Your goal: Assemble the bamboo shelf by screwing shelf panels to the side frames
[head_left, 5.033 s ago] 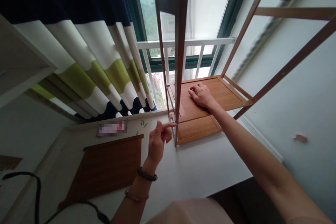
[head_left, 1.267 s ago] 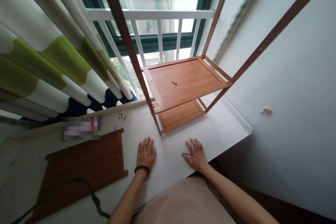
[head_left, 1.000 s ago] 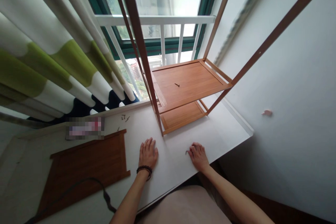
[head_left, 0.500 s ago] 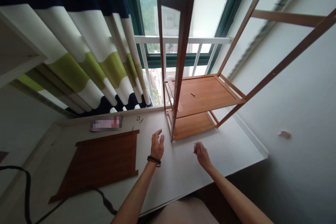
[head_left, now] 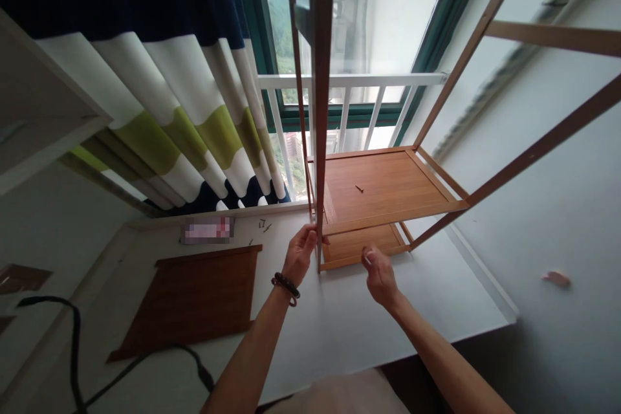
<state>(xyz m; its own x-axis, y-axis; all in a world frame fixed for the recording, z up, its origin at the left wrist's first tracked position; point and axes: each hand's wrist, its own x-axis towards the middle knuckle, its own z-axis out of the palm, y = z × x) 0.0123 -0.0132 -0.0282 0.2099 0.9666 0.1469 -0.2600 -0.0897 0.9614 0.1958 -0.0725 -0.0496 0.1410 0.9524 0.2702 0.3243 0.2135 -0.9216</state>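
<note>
A brown wooden shelf rack [head_left: 388, 184] stands upright on the white surface, with two panels fitted low between its posts. My left hand [head_left: 299, 251] is closed around the rack's near left post, just below the upper panel's level. In front of the lower panel [head_left: 361, 244], my right hand [head_left: 381, 275] is closed, thumb and fingers pinched together. Whatever they hold, if anything, is too small to make out. One screw [head_left: 359, 189] lies on the upper panel.
A loose wooden panel [head_left: 189, 301] lies on the left of the white surface [head_left: 330, 343]. Several small metal pieces [head_left: 264, 226] and a blurred pink packet [head_left: 207, 231] sit behind it. A black cable [head_left: 75, 330] crosses the lower left. Curtain [head_left: 208, 123] and window railing [head_left: 359, 81] stand behind.
My left hand has gone from open beside the rack to gripping its near left post. My right hand, still pinched, has moved forward toward the lower panel. The view has shifted slightly.
</note>
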